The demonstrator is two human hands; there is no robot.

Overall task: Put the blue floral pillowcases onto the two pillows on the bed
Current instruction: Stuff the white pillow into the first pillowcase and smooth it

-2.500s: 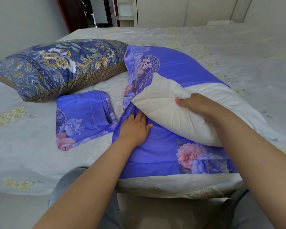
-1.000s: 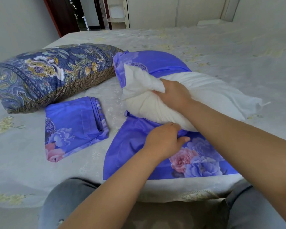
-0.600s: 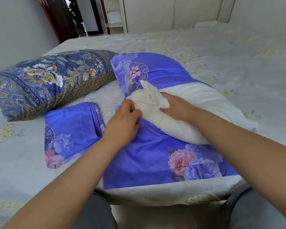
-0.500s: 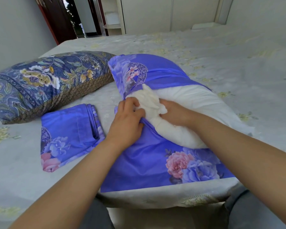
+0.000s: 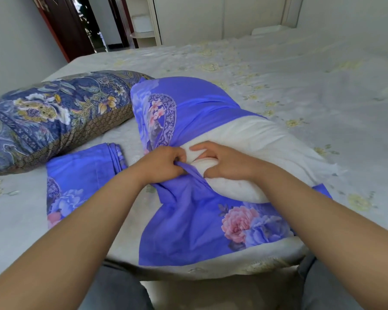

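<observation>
Pale, flower-sprigged bedding covers the wide bed [image 5: 278, 86] that carries everything. At its near edge lies the plump white pillow [image 5: 255, 148], its far end already inside the bright blue floral cotton pillowcase [image 5: 188, 104], its near end and right side bare. The left hand [image 5: 159, 166] has its grip closed on the bunched blue hem at the case's mouth. Just right of that grip, touching it across the fabric, the right hand [image 5: 226, 162] presses the pillow's near corner with fingers curled against the stuffing, squeezing rather than clasping anything. Below both grips the case's loose lower panel spreads flat toward the bed's edge.

To do this step well, the corner should, in my judgement, be kept compressed small while the hem is drawn over it toward the body; letting it spring back would likely jam the opening.

Left of the grip lies a second blue floral pillowcase, folded flat [image 5: 85, 175]. Beyond it, further left, rests a dark navy paisley-patterned pillow [image 5: 54, 117] with a brown honeycomb border, not yet dressed.
</observation>
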